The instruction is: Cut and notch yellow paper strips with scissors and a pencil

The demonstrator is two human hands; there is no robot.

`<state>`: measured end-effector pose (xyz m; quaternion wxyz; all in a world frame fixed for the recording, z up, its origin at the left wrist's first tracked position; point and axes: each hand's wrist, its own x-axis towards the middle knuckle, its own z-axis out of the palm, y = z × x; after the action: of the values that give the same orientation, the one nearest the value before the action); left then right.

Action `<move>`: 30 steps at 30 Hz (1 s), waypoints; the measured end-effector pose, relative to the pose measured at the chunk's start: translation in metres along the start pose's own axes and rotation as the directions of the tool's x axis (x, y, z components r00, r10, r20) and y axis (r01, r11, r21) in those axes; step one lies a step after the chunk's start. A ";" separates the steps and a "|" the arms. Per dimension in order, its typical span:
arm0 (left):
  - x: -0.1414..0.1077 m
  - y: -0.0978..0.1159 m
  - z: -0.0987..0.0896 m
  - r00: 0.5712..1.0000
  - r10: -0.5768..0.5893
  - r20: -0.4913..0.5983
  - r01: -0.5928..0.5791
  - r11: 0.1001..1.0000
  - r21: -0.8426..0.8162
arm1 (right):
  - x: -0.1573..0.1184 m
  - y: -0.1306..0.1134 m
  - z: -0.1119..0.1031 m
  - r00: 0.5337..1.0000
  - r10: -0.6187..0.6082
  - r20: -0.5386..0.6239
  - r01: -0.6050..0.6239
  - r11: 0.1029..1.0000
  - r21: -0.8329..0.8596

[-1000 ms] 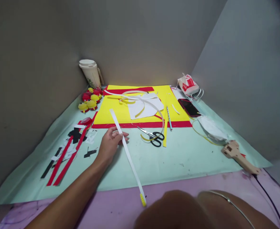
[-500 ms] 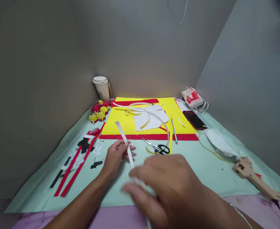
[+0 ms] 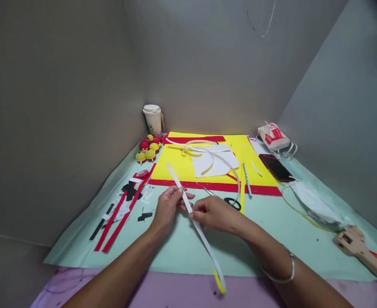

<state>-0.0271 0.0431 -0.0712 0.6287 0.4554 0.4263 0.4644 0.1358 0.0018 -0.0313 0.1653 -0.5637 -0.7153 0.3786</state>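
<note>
A long white paper strip (image 3: 204, 239) runs slantwise through both hands, its far end over the yellow sheet and its near end curling to show a yellow side. My left hand (image 3: 171, 204) pinches it between thumb and fingers. Just below that, my right hand (image 3: 212, 212) grips the same strip with thumb and bent fingers. Behind my right hand lie black-handled scissors (image 3: 232, 203), partly hidden by it. Farther back, the yellow sheet (image 3: 172, 167) with red borders bears a white paper piece (image 3: 215, 164) and curled strips.
On the left lie red strips (image 3: 120, 226) and black scraps (image 3: 129, 191), with small red and yellow round figures (image 3: 150, 155) and a lidded cup (image 3: 152, 119) behind. Along the right are a phone (image 3: 276, 167), a face mask (image 3: 316, 203), a glue gun (image 3: 355, 244) and a pencil (image 3: 247, 179).
My right hand has moved away from the camera, up the strip toward my left hand, and now grips it close by. The view has shifted, so the scene sits farther right.
</note>
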 end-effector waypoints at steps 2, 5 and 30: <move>0.000 0.000 -0.001 0.999 0.021 -0.030 -0.021 1.000 0.000 | 0.002 0.006 -0.001 0.998 0.011 0.057 -0.014 0.998 0.062; 0.000 0.002 -0.002 0.995 0.058 -0.085 -0.059 0.998 -0.003 | 0.005 0.014 -0.003 0.992 0.019 0.128 -0.038 0.988 0.147; -0.010 -0.003 0.010 0.930 -0.122 0.346 0.021 0.959 0.283 | 0.020 0.026 -0.018 0.881 0.180 -0.437 0.161 0.755 0.636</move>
<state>-0.0190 0.0307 -0.0706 0.6434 0.5995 0.3805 0.2859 0.1592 0.0291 -0.0421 0.5192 -0.5479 -0.4712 0.4563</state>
